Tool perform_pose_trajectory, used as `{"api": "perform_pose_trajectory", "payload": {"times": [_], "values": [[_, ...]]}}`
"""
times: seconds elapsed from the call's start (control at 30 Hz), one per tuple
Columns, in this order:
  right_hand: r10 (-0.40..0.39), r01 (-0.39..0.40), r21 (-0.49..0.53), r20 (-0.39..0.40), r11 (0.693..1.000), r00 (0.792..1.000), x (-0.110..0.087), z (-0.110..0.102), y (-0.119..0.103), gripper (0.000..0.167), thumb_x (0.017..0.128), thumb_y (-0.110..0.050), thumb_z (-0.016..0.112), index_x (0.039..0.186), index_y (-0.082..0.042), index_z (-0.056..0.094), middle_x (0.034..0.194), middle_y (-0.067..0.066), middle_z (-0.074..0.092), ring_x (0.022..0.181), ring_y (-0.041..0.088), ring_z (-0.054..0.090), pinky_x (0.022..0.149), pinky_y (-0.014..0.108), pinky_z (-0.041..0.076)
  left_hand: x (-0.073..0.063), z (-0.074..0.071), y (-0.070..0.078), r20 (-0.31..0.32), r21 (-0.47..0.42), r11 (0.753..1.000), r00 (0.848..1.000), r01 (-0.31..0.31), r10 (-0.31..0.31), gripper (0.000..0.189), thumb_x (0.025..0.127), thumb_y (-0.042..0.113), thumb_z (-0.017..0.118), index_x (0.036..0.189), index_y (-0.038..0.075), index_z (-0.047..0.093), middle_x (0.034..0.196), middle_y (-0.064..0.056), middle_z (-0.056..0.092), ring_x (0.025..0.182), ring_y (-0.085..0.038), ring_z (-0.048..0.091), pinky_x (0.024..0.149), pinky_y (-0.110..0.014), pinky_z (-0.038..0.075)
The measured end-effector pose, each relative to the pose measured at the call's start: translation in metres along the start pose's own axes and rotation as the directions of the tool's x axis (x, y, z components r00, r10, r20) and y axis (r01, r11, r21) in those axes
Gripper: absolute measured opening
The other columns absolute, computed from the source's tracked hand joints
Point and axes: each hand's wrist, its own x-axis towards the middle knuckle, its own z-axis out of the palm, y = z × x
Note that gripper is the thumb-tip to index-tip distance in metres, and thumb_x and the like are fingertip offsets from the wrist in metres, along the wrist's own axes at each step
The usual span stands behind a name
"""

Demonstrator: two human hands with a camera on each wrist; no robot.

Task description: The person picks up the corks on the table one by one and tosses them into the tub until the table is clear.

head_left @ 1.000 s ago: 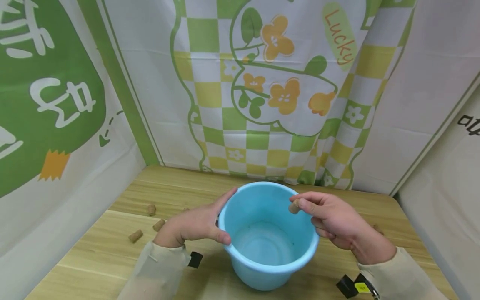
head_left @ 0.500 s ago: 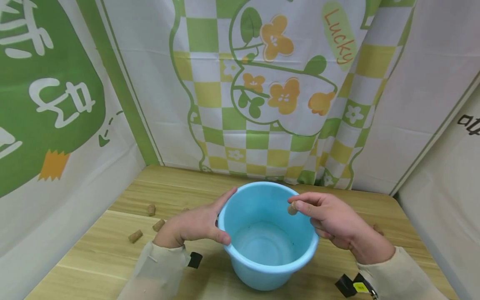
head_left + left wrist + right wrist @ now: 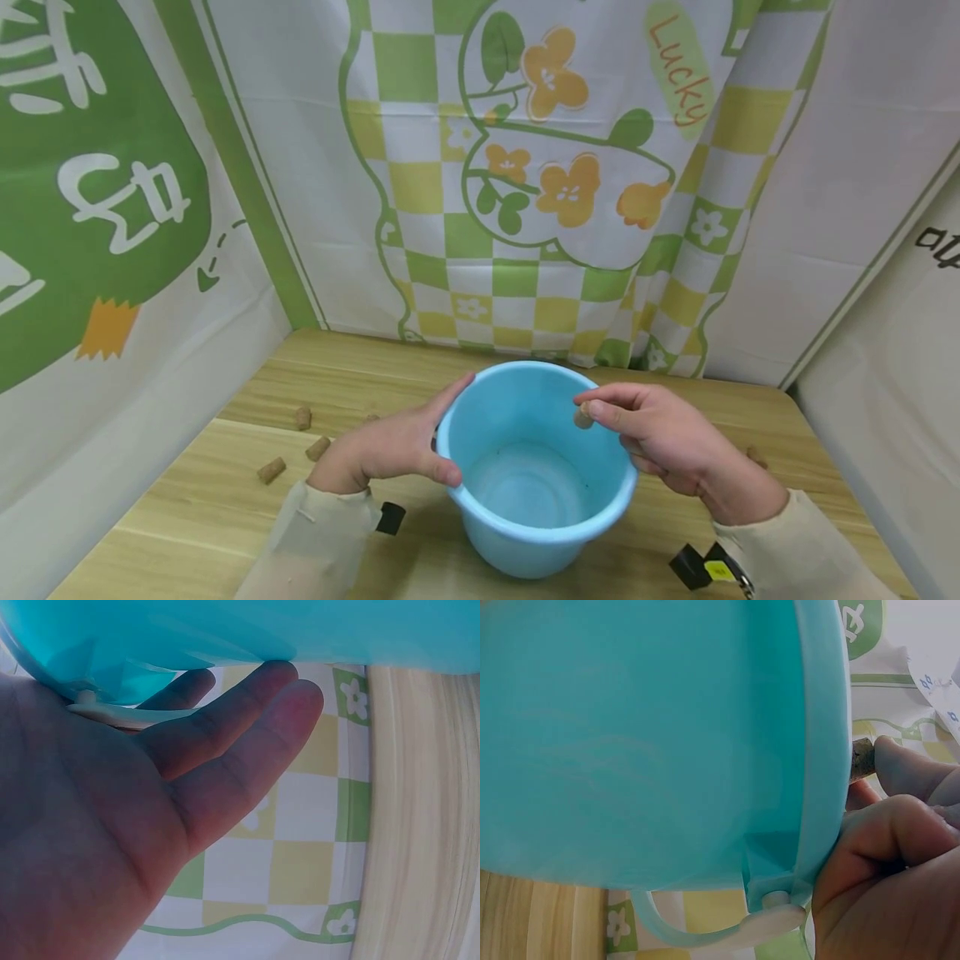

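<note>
A light blue plastic bucket [image 3: 540,533] stands upright on the wooden table, with a few dark specks on its inner floor. My left hand [image 3: 397,442] rests spread against its left side, the thumb at the rim. The left wrist view has nearly straight fingers [image 3: 247,757] touching the outer wall. Between thumb and index finger, my right hand [image 3: 667,433] pinches a small cork [image 3: 583,417] over the bucket's right rim. The right wrist view shows this cork [image 3: 862,760] partly hidden by the rim, with the bent lower fingers at the outer edge.
Several loose corks [image 3: 272,470] lie on the table [image 3: 187,517] left of the bucket. Another cork [image 3: 756,457] sits behind the right wrist. The bucket's handle [image 3: 671,930] hangs at its far side. Printed cloth walls [image 3: 540,308] enclose the table.
The cork in the right fingers has shifted slightly left and turned a little more upright. The left hand and the bucket have stayed in place.
</note>
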Motion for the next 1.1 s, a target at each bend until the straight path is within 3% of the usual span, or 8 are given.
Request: {"api": "perform_pose_trajectory", "payload": {"times": [0.63,0.87,1.1], "values": [[0.019,-0.019,-0.044,0.005,0.999,1.0,0.0015,0.0008,-0.002,0.048,0.1,-0.03,0.063,0.134,0.004,0.058,0.112,0.015,0.066,0.046,0.007,0.026,0.042,0.02,0.028,0.0002,-0.0005,-0.0038,-0.008,0.02,1.0,1.0,-0.012,0.013,0.133,0.07,0.064,0.083,0.161,0.022,-0.005,0.156,-0.015,0.026,0.125,-0.033,0.048,0.101,-0.046,0.041],[0.017,-0.017,-0.046,0.004,0.999,1.0,0.0005,0.0027,-0.0019,0.055,0.098,-0.031,0.066,0.141,0.001,0.054,0.137,0.018,0.056,0.046,0.008,0.024,0.044,0.02,0.029,0.0002,-0.0003,-0.0039,-0.003,0.002,1.0,1.0,0.003,-0.003,0.134,0.069,0.065,0.083,0.16,0.022,-0.006,0.156,-0.015,0.026,0.125,-0.033,0.049,0.101,-0.046,0.041],[0.015,-0.014,-0.043,0.005,0.999,1.0,-0.0005,0.0028,-0.0023,0.055,0.098,-0.03,0.066,0.142,0.001,0.053,0.139,0.02,0.054,0.046,0.008,0.024,0.044,0.02,0.028,0.0007,-0.0005,-0.003,0.005,-0.029,0.999,1.0,0.024,-0.024,0.135,0.068,0.064,0.084,0.16,0.025,-0.006,0.156,-0.014,0.026,0.126,-0.034,0.047,0.102,-0.048,0.04]]}}
